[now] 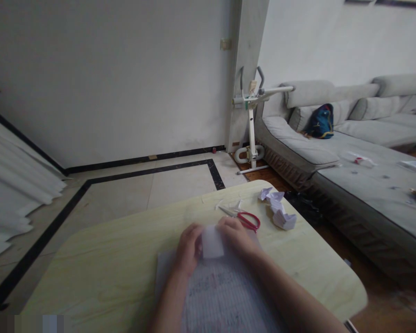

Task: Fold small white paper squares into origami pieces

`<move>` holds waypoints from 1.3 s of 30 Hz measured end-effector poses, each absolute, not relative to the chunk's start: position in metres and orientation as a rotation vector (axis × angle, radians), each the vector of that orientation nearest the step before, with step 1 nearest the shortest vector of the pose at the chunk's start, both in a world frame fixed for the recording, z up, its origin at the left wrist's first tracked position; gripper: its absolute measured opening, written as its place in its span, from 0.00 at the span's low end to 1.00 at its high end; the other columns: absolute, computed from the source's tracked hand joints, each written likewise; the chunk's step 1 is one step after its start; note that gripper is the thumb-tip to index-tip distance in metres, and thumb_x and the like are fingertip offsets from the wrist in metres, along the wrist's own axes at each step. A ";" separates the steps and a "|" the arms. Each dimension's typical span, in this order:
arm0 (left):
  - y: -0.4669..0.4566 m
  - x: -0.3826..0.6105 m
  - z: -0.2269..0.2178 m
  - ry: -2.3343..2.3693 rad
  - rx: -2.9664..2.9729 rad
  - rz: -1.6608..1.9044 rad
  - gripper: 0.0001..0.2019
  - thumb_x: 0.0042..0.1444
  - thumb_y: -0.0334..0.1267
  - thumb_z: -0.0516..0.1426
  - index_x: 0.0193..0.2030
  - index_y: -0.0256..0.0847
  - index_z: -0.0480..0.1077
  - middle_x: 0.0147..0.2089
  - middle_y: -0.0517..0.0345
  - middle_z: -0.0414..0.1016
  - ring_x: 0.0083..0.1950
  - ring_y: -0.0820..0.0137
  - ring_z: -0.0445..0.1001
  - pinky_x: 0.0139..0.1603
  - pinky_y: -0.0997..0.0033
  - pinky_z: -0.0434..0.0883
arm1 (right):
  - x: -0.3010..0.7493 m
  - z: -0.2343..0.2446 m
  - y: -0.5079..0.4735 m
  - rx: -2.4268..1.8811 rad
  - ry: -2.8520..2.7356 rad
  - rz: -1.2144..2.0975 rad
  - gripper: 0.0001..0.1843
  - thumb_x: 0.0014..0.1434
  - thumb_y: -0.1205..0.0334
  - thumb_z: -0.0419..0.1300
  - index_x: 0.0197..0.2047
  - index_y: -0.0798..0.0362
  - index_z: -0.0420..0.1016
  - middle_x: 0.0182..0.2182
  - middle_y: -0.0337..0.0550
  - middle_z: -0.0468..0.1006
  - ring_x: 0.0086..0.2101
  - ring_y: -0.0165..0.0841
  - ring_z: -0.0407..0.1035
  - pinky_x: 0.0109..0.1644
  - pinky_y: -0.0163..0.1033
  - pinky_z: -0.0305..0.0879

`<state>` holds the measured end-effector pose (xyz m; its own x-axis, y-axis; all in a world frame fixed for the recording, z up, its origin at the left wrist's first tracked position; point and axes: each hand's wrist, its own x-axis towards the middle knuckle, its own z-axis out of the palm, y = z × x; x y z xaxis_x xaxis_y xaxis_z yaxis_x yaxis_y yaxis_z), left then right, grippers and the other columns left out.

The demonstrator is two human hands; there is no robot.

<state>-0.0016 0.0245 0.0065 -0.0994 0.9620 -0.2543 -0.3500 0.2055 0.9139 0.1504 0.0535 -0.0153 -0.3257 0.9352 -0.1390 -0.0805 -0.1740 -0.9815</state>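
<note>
Between my two hands is a small white piece of paper (pixel 212 242), blurred by motion; whether it is folded I cannot tell. My left hand (pixel 190 246) grips its left edge with curled fingers. On the other side, my right hand (pixel 236 233) holds its upper right edge. Beneath them lies a larger lined sheet with writing (pixel 218 296), partly covered by my forearms. Just beyond my right hand rest scissors with red handles (pixel 249 221), blades pointing left. Several folded paper shapes (pixel 283 219) sit farther right on the table.
The pale wood-grain table (pixel 100 263) has a rounded right corner. Thin paper scraps (pixel 236 206) lie near the scissors. Beyond it stand a white exercise machine (pixel 251 125) and a grey sofa (pixel 353 185) with a blue bag (pixel 321 122). A white curtain (pixel 14 194) hangs at left.
</note>
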 end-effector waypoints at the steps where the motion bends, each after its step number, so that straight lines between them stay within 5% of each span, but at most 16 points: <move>1: 0.024 -0.001 0.007 1.158 0.711 1.284 0.11 0.43 0.40 0.60 0.18 0.40 0.64 0.17 0.65 0.62 0.19 0.76 0.60 0.19 0.77 0.55 | 0.150 -0.016 0.053 -1.069 -1.291 1.611 0.15 0.51 0.53 0.60 0.21 0.51 0.64 0.18 0.34 0.62 0.21 0.28 0.56 0.25 0.34 0.49; 12: 0.025 -0.006 -0.006 1.227 0.702 1.403 0.07 0.43 0.39 0.62 0.23 0.40 0.69 0.25 0.61 0.71 0.28 0.71 0.68 0.27 0.75 0.64 | 0.151 -0.012 0.050 -1.068 -1.375 1.607 0.11 0.52 0.57 0.58 0.22 0.51 0.67 0.19 0.34 0.63 0.21 0.28 0.57 0.25 0.33 0.50; 19: 0.027 -0.004 -0.027 1.036 0.743 1.273 0.14 0.46 0.47 0.63 0.30 0.38 0.68 0.22 0.65 0.67 0.22 0.75 0.64 0.22 0.77 0.61 | 0.150 -0.014 0.052 -1.108 -1.337 1.572 0.13 0.52 0.54 0.59 0.22 0.51 0.65 0.18 0.34 0.63 0.21 0.29 0.57 0.25 0.33 0.51; 26: 0.025 -0.004 -0.017 1.098 0.774 1.262 0.12 0.46 0.42 0.63 0.25 0.39 0.65 0.21 0.67 0.64 0.22 0.76 0.63 0.23 0.79 0.61 | 0.150 -0.015 0.052 -1.140 -1.342 1.528 0.13 0.53 0.54 0.57 0.22 0.51 0.64 0.19 0.34 0.62 0.22 0.29 0.58 0.25 0.33 0.52; 33: 0.024 -0.005 -0.017 1.139 0.861 1.132 0.11 0.45 0.43 0.63 0.29 0.38 0.70 0.23 0.64 0.69 0.23 0.74 0.66 0.24 0.78 0.61 | 0.148 -0.011 0.050 -1.185 -1.424 1.454 0.13 0.57 0.56 0.54 0.23 0.50 0.63 0.20 0.36 0.63 0.23 0.30 0.59 0.25 0.33 0.54; 39: 0.026 -0.004 -0.017 1.161 0.777 1.241 0.12 0.45 0.42 0.62 0.24 0.40 0.64 0.18 0.68 0.62 0.19 0.77 0.61 0.20 0.79 0.59 | 0.147 -0.012 0.048 -1.184 -1.516 1.439 0.12 0.57 0.56 0.55 0.24 0.51 0.64 0.22 0.36 0.65 0.26 0.31 0.62 0.28 0.33 0.57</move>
<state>-0.0042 0.0256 -0.0166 -0.0697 0.9691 -0.2368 -0.3002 0.2060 0.9314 0.1470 0.0479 -0.0120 -0.3162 0.9446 -0.0883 0.1373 -0.0465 -0.9894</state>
